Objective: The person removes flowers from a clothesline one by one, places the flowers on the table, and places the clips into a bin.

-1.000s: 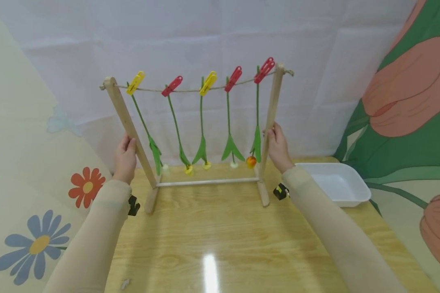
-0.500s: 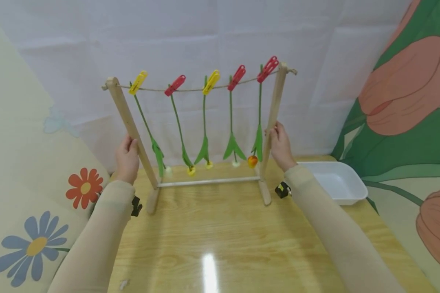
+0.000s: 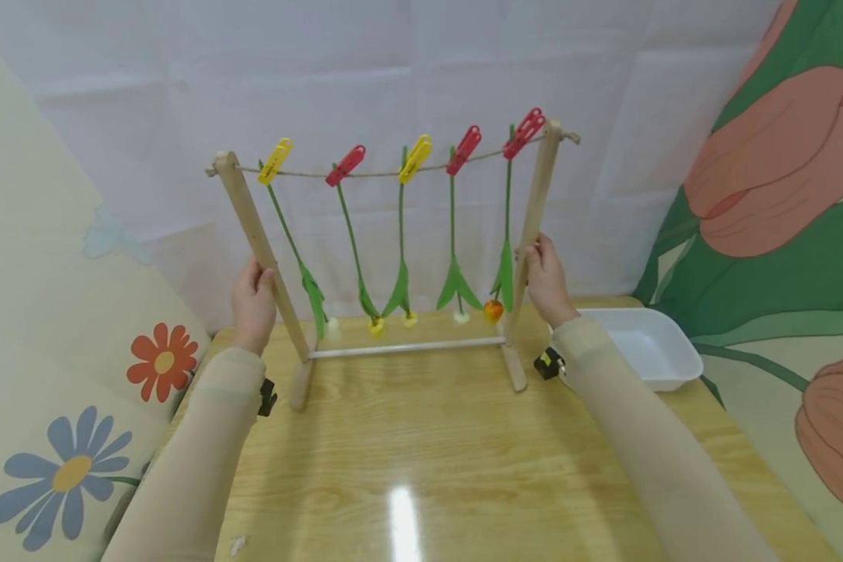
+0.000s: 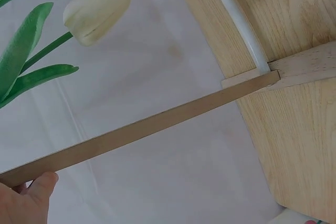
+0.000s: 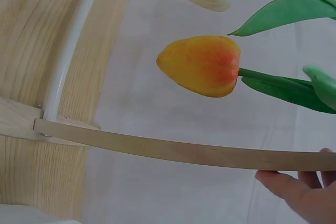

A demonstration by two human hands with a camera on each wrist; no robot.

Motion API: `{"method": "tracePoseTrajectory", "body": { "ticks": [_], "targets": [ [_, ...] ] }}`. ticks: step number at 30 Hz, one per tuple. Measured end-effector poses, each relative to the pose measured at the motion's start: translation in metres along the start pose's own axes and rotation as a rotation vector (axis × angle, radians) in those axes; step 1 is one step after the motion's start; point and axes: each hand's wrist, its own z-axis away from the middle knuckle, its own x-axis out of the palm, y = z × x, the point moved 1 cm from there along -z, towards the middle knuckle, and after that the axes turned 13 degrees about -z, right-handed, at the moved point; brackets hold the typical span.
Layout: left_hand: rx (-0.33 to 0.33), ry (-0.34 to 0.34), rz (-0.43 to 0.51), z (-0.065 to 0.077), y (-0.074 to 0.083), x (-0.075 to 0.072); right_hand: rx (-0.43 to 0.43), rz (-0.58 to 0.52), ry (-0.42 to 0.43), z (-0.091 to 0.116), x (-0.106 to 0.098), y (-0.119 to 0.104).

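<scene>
A wooden rack [image 3: 250,226] stands on the table with a twine line [image 3: 372,175] strung between its two posts. Several artificial tulips hang head down from the twine, held by yellow clothespins [image 3: 275,161] and red clothespins [image 3: 346,165]. An orange tulip [image 5: 202,66] hangs nearest the right post, and a white tulip [image 4: 97,12] nearest the left one. My left hand [image 3: 254,306] grips the left post at mid height, thumb on the near side. On the other side my right hand [image 3: 549,282] holds the right post [image 5: 184,151], its fingers partly hidden behind the wood.
A white plastic tub [image 3: 649,347] sits at the right, behind my right forearm. The wooden table [image 3: 393,437] meets a white cloth [image 3: 365,70] at the back. A small pale scrap [image 3: 237,545] lies near the front left.
The rack, with both hands on its posts, has shifted slightly to the right in the head view. The tulips and clothespins keep their places along the twine.
</scene>
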Motion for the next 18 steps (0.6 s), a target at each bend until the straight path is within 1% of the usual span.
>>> {"method": "tracePoseTrajectory", "body": {
  "ticks": [12,18],
  "targets": [
    [0.04,0.008,-0.025,-0.002,-0.0032,-0.0004,-0.011,0.008,0.012,-0.0011,0.0014,0.0001],
    [0.06,-0.013,-0.024,-0.0033,-0.0055,0.0001,-0.014,0.021,0.022,0.0001,0.0006,0.0005]
  ]
}}
